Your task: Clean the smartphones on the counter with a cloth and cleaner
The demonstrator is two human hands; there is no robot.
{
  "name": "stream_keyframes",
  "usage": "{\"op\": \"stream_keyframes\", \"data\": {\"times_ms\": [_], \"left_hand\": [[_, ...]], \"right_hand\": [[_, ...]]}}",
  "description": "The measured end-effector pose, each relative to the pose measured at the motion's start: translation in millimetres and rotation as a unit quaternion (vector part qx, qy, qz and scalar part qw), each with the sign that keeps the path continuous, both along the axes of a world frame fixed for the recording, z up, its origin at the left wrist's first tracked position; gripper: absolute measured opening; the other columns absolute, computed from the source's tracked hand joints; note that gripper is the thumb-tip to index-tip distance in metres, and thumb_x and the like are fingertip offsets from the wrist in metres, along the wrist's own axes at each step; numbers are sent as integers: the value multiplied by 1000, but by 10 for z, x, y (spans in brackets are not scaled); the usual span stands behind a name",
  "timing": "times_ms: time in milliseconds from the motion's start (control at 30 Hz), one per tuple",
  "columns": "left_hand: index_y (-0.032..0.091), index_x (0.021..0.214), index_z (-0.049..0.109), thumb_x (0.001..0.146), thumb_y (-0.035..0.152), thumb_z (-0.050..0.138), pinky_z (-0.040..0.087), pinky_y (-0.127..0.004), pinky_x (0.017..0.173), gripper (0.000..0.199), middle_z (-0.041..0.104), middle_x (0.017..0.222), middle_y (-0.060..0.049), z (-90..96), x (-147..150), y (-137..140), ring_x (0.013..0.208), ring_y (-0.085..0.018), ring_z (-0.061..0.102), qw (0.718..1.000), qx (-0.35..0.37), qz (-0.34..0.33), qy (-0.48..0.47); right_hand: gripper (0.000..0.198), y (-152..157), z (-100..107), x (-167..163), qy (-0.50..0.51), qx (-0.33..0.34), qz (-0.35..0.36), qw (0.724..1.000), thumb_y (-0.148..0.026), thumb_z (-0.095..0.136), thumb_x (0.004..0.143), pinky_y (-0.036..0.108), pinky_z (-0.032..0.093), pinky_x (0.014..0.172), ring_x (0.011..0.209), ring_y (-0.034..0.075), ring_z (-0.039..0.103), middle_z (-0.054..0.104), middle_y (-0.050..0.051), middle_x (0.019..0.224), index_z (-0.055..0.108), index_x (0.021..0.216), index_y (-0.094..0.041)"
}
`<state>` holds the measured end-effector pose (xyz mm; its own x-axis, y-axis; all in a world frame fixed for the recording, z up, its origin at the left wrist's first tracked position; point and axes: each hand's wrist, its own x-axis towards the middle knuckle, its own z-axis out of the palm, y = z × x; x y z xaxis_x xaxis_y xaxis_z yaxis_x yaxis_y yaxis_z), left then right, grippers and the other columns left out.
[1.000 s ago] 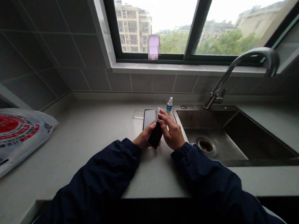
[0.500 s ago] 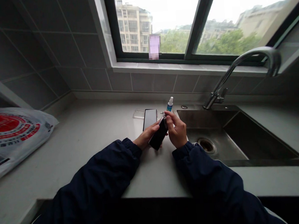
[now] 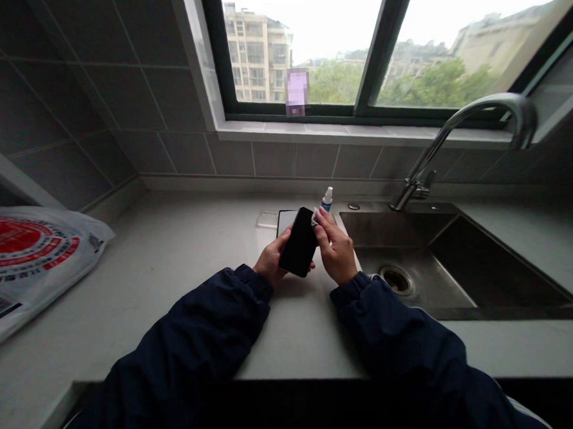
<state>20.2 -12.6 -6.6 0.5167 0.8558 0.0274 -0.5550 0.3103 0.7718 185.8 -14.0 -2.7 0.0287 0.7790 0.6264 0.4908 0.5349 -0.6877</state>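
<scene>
A black smartphone [image 3: 298,245] is held above the counter, its dark screen facing up towards me. My left hand [image 3: 271,257] wraps round its left side and back, with fingertips showing at the right edge. Pinched in my right hand [image 3: 336,249] is a small white wipe [image 3: 314,218], close to the phone's upper right edge. Behind the phone lies a flat, dark-edged device with a pale surface [image 3: 285,220], partly hidden. Left of it is a clear phone case [image 3: 266,219]. A small white bottle with a blue label [image 3: 327,198] stands just beyond my right fingers.
A steel sink [image 3: 460,314] is set into the counter [image 3: 182,247] on my right, with a chrome faucet [image 3: 456,126] over it. At the far left rests a white plastic bag with red print [image 3: 32,262]. A window [image 3: 329,113] is behind the counter.
My left hand has turned the phone so that more of its screen faces me, and it covers more of the device behind. My right hand with the wipe stays near its upper edge.
</scene>
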Motion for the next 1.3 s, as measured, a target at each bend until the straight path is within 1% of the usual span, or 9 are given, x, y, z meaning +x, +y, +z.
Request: {"op": "stream_keyframes", "data": {"times_ms": [133, 233, 400, 533, 633, 800, 1000, 1133, 1300], "left_hand": [[21, 151, 43, 101, 42, 41, 60, -41, 57, 54, 75, 95, -11, -32, 8, 29, 61, -26, 72, 1000, -14, 23, -5], [23, 145, 50, 102, 41, 42, 60, -40, 59, 48, 75, 98, -9, -53, 4, 66, 66, -24, 72, 997, -23, 65, -21], [16, 120, 67, 101, 31, 46, 58, -25, 71, 32, 76, 96, -7, -16, 2, 109, 77, -16, 72, 982, -26, 173, -70], [15, 112, 69, 100, 29, 47, 56, -23, 66, 29, 75, 90, -5, 33, 8, 104, 73, -14, 70, 978, -29, 198, -63], [16, 113, 69, 99, 29, 49, 57, -25, 71, 28, 75, 90, -5, 29, 1, 109, 76, -16, 71, 976, -38, 202, -68], [17, 117, 67, 97, 35, 52, 60, -34, 82, 32, 76, 92, -5, -4, -27, 128, 85, -22, 74, 972, -57, 216, -74], [16, 118, 68, 98, 39, 42, 58, -41, 90, 40, 77, 96, -9, 8, -17, 128, 94, -26, 74, 965, -31, 246, -89], [17, 122, 66, 96, 48, 42, 58, -42, 89, 47, 76, 101, -10, 28, -19, 108, 94, -26, 74, 964, -39, 247, -87], [16, 121, 65, 95, 60, 41, 58, -40, 85, 56, 76, 99, -12, 72, -33, 81, 91, -26, 74, 957, -72, 272, -69]], "right_hand": [[50, -7, -36, -15, -64, -3, 18, 998, -37, 46, 102, 46, 32, 125, 150, 25, 38, 41, 11, 161, 54, 148, -18], [52, -24, -51, -37, -99, -9, 49, 994, -34, 46, 101, 52, 30, 125, 153, 27, 32, 37, 10, 163, 51, 151, -18], [50, -77, -46, -85, -102, -9, 118, 988, -31, 48, 100, 52, 33, 123, 149, 26, 40, 41, 10, 161, 53, 148, -21], [45, -101, -39, -98, -90, -8, 123, 988, -30, 52, 99, 56, 33, 122, 146, 28, 44, 49, 11, 155, 61, 142, -22], [43, -108, -49, -103, -97, -16, 121, 988, -30, 55, 97, 60, 32, 121, 146, 30, 44, 52, 10, 153, 63, 139, -24], [42, -132, -59, -122, -132, -1, 137, 982, -31, 58, 96, 63, 31, 119, 148, 31, 40, 56, 10, 149, 65, 136, -24], [43, -179, -31, -138, -188, -6, 206, 960, -31, 57, 97, 61, 33, 120, 148, 29, 39, 55, 7, 149, 63, 139, -26], [43, -219, 8, -149, -209, -4, 232, 950, -31, 57, 97, 62, 32, 121, 148, 29, 39, 55, 7, 149, 62, 140, -27], [38, -289, 62, -182, -231, -12, 273, 934, -28, 52, 100, 64, 29, 121, 148, 28, 41, 58, 6, 147, 64, 136, -25]]}}
